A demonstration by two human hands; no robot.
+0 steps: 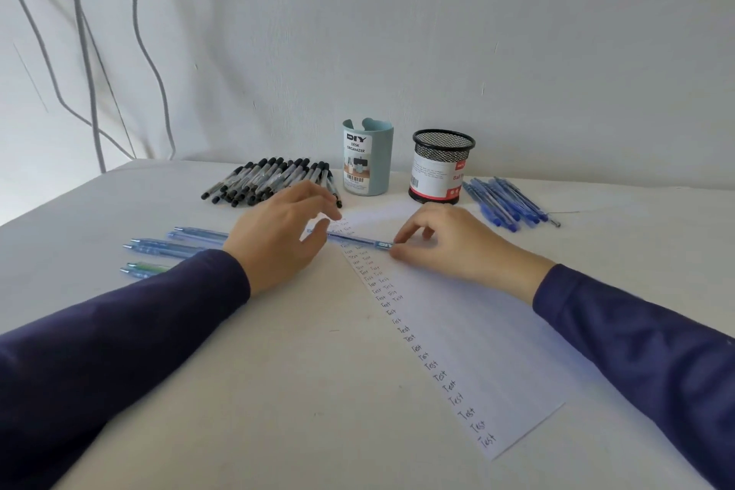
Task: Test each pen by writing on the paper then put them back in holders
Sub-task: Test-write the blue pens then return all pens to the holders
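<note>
With holders behind, pens flank.

Both hands hold blue pen over paper.

The left hand covers one end of the blue pen and the back ends of the clear blue pens lying beside it. The small print on the black mesh cup is too tiny to read, and its red label turns out of sight. Both dark sleeves run off the bottom edge.
</note>
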